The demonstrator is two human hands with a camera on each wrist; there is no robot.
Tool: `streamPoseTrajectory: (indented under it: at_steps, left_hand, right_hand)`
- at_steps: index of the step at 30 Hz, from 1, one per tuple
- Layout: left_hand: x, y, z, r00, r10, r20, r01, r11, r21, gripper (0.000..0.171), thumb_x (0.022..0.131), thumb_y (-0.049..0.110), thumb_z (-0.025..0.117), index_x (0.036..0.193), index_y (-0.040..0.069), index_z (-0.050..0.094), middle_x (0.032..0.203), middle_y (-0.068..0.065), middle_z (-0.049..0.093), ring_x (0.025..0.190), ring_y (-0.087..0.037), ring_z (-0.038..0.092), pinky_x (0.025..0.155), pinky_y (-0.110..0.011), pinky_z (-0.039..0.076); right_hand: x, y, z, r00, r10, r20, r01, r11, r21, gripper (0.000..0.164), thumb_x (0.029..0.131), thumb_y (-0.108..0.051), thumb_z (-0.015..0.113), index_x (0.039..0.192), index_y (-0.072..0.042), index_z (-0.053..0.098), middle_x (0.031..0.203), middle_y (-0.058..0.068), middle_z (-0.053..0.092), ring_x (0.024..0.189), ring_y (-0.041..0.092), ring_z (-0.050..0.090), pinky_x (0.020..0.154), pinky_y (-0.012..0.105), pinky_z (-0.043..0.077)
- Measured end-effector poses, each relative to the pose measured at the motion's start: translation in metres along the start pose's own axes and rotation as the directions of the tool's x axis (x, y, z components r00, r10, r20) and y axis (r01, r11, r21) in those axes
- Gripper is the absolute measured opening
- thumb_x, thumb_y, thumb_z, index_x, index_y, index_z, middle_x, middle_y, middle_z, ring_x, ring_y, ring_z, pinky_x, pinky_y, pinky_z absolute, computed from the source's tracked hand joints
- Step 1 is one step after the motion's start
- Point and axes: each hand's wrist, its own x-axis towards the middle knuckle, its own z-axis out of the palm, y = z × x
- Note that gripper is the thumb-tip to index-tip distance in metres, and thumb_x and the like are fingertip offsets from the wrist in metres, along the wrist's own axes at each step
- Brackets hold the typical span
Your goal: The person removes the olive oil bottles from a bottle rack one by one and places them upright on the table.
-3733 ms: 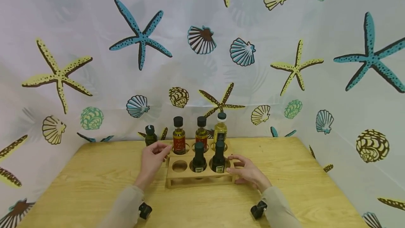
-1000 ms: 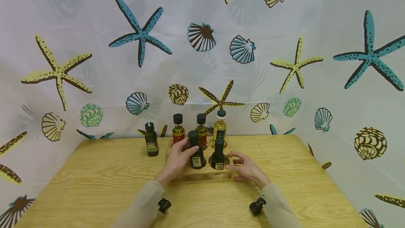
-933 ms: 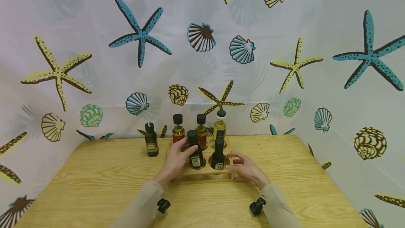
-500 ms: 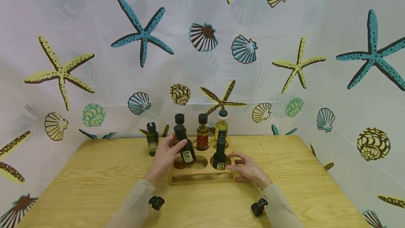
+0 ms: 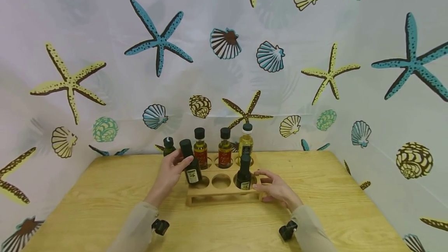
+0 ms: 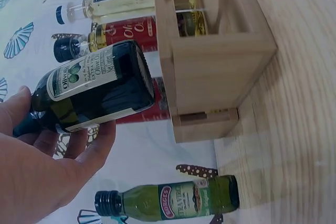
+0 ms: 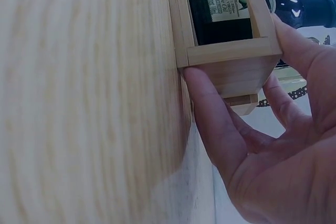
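My left hand (image 5: 167, 174) grips a dark olive oil bottle (image 5: 191, 172) by its neck and shoulder. The bottle leans, cap to the left, its base over the front-left hole of a two-tier wooden bottle rack (image 5: 224, 192). In the left wrist view this olive oil bottle (image 6: 100, 87) shows a pale label, and its base is outside the rack's wood. My right hand (image 5: 278, 191) holds the rack's right end, thumb on the upper board and fingers around the side panel. Beside it, another dark bottle (image 5: 244, 175) stands in the front-right hole. The front-middle hole is bare.
Along the back tier stand two red-labelled oil bottles (image 5: 201, 153) and a pale yellow oil bottle (image 5: 246, 143). A green olive oil bottle (image 6: 173, 200) stands on the table left of the rack, partly behind my left hand. A shell-patterned curtain (image 5: 224, 77) closes the back.
My left hand has lifted the dark olive oil bottle out of the front-middle hole and carried it left to the front-left one, tilting it. My right hand keeps its place on the rack.
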Motion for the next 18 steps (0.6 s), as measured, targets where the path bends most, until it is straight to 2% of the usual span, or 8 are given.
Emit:
streamPoseTrajectory:
  at_steps: [9, 14, 18]
  left_hand:
    - [-0.003, -0.007, -0.018, 0.999, -0.051, -0.007, 0.051, 0.997, 0.065, 0.051, 0.094, 0.04, 0.065, 0.137, 0.012, 0.058, 0.128, -0.013, 0.064, 0.115, -0.026, 0.058, 0.085, -0.031, 0.05]
    - [-0.001, -0.012, -0.028, 0.999, -0.037, -0.026, 0.039, 0.995, 0.087, 0.049, 0.095, 0.036, 0.065, 0.135, 0.008, 0.059, 0.126, -0.017, 0.064, 0.113, -0.028, 0.059, 0.081, -0.03, 0.054]
    - [-0.001, -0.02, -0.036, 0.998, -0.047, -0.045, 0.052, 0.992, 0.115, 0.048, 0.096, 0.036, 0.064, 0.134, 0.007, 0.06, 0.125, -0.017, 0.064, 0.113, -0.027, 0.059, 0.084, -0.032, 0.053]
  right_hand:
    - [-0.002, 0.001, 0.003, 1.0, 0.012, -0.005, -0.012, 1.0, -0.004, 0.054, 0.089, -0.029, 0.074, 0.139, -0.022, 0.053, 0.147, 0.024, 0.042, 0.114, 0.031, 0.059, 0.07, 0.041, 0.06]
    - [-0.002, 0.0, 0.003, 1.0, 0.016, -0.012, -0.016, 1.0, 0.01, 0.052, 0.091, -0.025, 0.072, 0.139, -0.021, 0.054, 0.147, 0.024, 0.042, 0.114, 0.031, 0.058, 0.071, 0.042, 0.059]
    - [-0.002, -0.002, 0.003, 1.0, 0.021, -0.014, -0.021, 1.0, 0.016, 0.051, 0.091, -0.024, 0.072, 0.139, -0.022, 0.054, 0.147, 0.023, 0.042, 0.113, 0.03, 0.059, 0.07, 0.042, 0.059]
